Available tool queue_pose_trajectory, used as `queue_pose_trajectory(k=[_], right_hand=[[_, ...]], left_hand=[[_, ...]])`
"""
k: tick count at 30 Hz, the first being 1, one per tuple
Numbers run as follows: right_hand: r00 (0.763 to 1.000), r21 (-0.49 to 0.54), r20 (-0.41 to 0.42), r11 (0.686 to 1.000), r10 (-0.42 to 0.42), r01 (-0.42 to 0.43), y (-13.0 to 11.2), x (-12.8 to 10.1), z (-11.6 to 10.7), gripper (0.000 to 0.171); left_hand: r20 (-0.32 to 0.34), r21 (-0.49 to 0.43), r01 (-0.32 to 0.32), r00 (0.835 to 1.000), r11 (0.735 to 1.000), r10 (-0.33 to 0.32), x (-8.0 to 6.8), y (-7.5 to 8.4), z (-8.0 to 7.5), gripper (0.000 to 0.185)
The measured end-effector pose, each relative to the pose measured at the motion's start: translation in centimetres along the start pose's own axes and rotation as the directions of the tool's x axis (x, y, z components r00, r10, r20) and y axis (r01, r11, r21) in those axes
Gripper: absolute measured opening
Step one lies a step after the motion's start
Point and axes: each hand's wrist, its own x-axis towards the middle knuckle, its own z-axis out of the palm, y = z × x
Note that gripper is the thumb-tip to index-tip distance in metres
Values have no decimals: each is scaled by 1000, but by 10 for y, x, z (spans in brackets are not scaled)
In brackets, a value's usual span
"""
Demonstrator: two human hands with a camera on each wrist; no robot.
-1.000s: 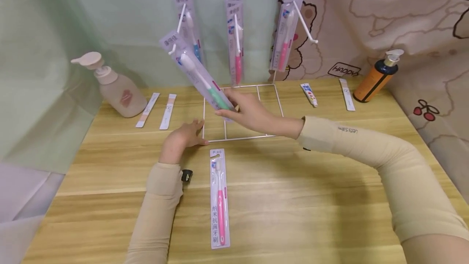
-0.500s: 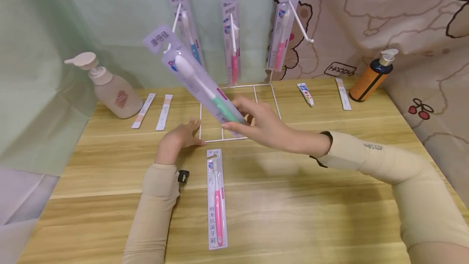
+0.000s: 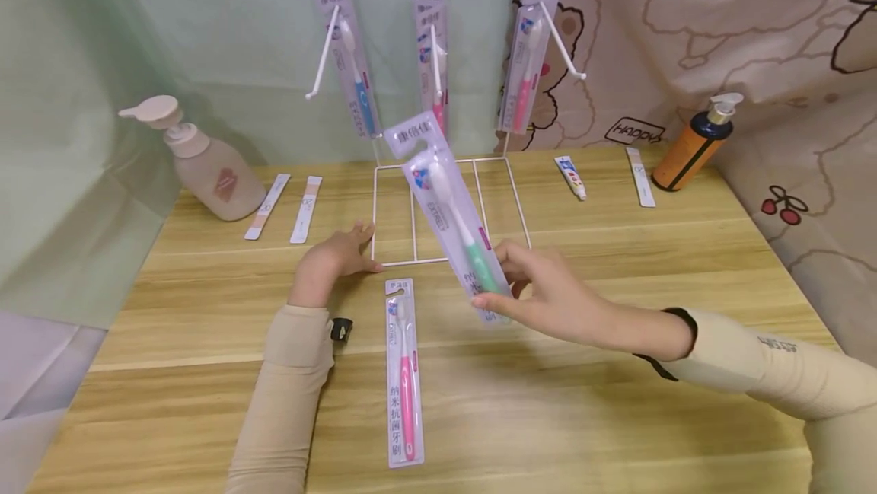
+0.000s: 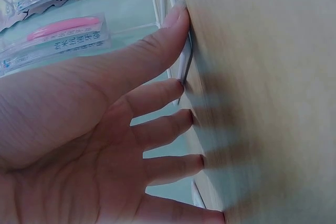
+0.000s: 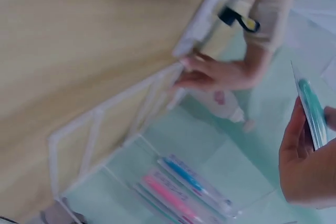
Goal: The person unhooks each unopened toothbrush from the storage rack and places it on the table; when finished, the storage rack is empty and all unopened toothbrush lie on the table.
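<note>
My right hand [image 3: 548, 288] pinches the lower end of a packaged toothbrush [image 3: 448, 208] with a green handle, held tilted in the air before the white wire rack [image 3: 517, 197]. In the right wrist view that green-handled toothbrush [image 5: 314, 111] shows edge-on between thumb and fingers. My left hand [image 3: 336, 256] rests at the rack base's front left corner. The left wrist view shows the left fingers [image 4: 163, 129] spread and nearly straight, tips on the table, thumb against the wire. A packaged toothbrush [image 3: 406, 380] with a pink handle lies face up on the table.
Packaged toothbrushes hang at the rack: blue toothbrush [image 3: 356, 83] left, pink toothbrushes [image 3: 422, 56] centre, pink toothbrush [image 3: 527, 75] right. Pump bottle [image 3: 219, 178] and two sachets [image 3: 306, 208] stand left; toothpaste tube [image 3: 571, 178], sachet [image 3: 640, 176] and orange bottle [image 3: 688, 151] right.
My right hand has drawn the green toothbrush off the end of the left hook, toward me and to the right. That hook's front end is now bare. The left hand stays at the rack corner.
</note>
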Motion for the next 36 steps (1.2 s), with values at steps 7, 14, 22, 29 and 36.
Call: queue_pose_trajectory(k=[7,14,22,29,36], right_hand=[[961,-13,182,978,206,-207,26,-32,14,28],[855,-12,330,908,400,-420,44,-53,30,38],[759,110,410,799,506,-592,54,-55,50,32],[761,121,452,813,466,-570,57,-41,67,27],[748,37,503,853,434,-520,51,-30,75,28]], left_hand=[[3,-8,-1,1000,1000,1,-1,2,0,83],[13,-4,7,1000,1000,-7,-1,2,0,82],[16,-12,4,1000,1000,-4,-2,2,-1,83],[10,-21,2,1000,1000,-2,-5,2,-1,84],[7,-26,3,1000,1000,-3,-5,4,0,83]])
